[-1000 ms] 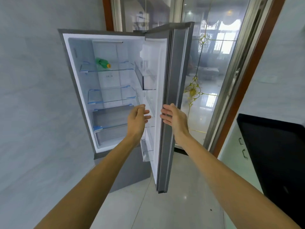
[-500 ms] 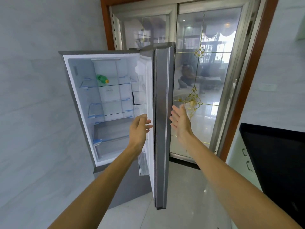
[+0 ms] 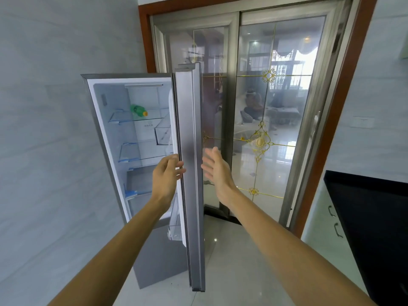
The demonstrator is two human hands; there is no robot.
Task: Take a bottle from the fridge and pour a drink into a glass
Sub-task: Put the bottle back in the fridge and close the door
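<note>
While the left hand (image 3: 167,176) curls round the fridge door (image 3: 191,120), the right hand (image 3: 217,168) hovers spread.

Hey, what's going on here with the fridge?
A person stands at an open fridge. Their left hand curls its fingers on the inner edge of the fridge door, which is swung wide. The right hand is open and blurred beside the door's outer face; whether it touches cannot be told. A green bottle lies on its side on the top shelf, untouched. No glass is in view.
</note>
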